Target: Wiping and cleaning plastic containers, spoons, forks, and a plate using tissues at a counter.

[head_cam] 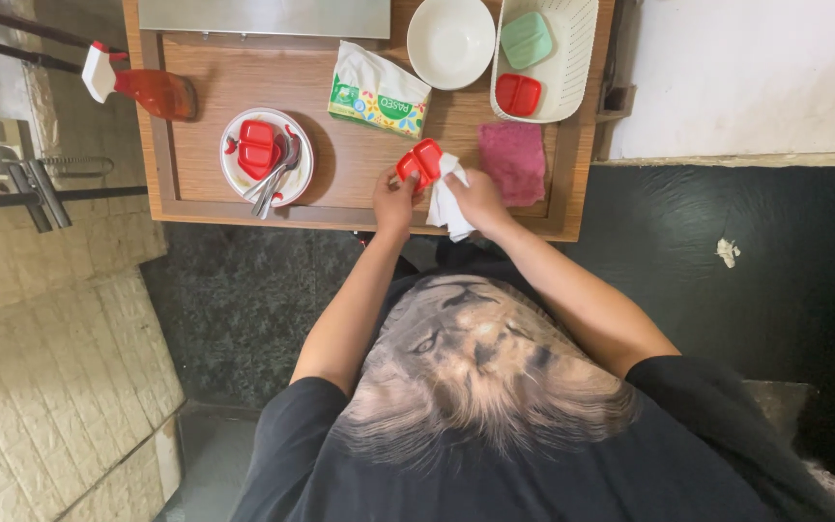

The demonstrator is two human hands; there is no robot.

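A wooden table (pixel 195 208) with a raised rim stands on a dark speckled floor (pixel 234 300). Pale brick-patterned tiling (pixel 50 387) fills the left side. A white surface (pixel 756 77) lies beyond the table's right edge, evenly lit.

Red two-part dish (pixel 420 161), white tissue (pixel 446 203), pink cloth (pixel 515 159), brown wooden bench (pixel 355 164), mint green dish (pixel 526 40) in white basket (pixel 572 68), black lion-print shirt (pixel 480 387)

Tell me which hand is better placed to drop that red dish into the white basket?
Probably the left hand: it already grips the red dish. The right hand is nearer the white basket but holds a white tissue.
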